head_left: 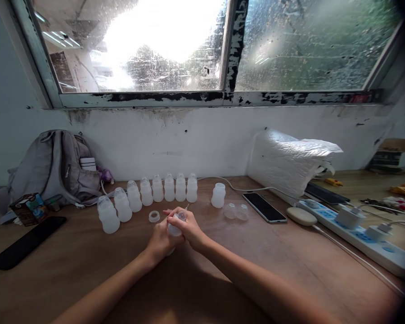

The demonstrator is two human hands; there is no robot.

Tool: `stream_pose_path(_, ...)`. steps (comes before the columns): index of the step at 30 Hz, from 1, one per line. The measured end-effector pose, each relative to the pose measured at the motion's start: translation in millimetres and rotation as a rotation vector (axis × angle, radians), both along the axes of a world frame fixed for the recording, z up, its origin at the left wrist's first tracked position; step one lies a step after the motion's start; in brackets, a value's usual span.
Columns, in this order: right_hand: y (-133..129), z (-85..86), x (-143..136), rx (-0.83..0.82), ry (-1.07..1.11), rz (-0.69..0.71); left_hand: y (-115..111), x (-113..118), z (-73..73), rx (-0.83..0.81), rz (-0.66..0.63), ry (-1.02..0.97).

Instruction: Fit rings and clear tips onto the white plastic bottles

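A frosted baby bottle (174, 230) is held between my two hands, low over the middle of the table. My left hand (159, 238) is wrapped around its body. My right hand (193, 229) is closed on its upper part, where a clear teat or cap (181, 216) shows between the fingers; which one it is, I cannot tell. Just left of my hands lies a white ring collar (154, 216). A bottle without a top (218, 195) stands to the right, beside two clear domed caps (235, 211). Several capped bottles (158, 189) form a curved row behind and to the left.
A black phone (264, 207) lies at the right, near a round beige pad (301, 216) and a white power strip (357, 236) with cables. Behind them leans a silvery padded bag (290, 157). At the left are a grey backpack (54, 166), a small box (29, 209) and a dark flat slab (25, 243).
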State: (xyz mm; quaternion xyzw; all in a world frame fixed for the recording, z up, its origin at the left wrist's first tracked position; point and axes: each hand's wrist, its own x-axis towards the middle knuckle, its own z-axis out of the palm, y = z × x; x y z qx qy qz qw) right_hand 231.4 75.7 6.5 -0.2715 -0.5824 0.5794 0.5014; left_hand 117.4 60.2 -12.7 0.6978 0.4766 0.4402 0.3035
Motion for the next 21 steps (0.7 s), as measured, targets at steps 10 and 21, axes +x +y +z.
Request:
stream_pose_path(10,13.1,12.4,9.5,0.050,-0.451,-0.099,5.1,1.5,-2.6,-0.006,0.116,0.025)
stream_pose_path(21,64.5,59.2,130.9,-0.058,-1.686,-0.594,0.2,-2.4,-1.9,0.172,-0.093,0.153)
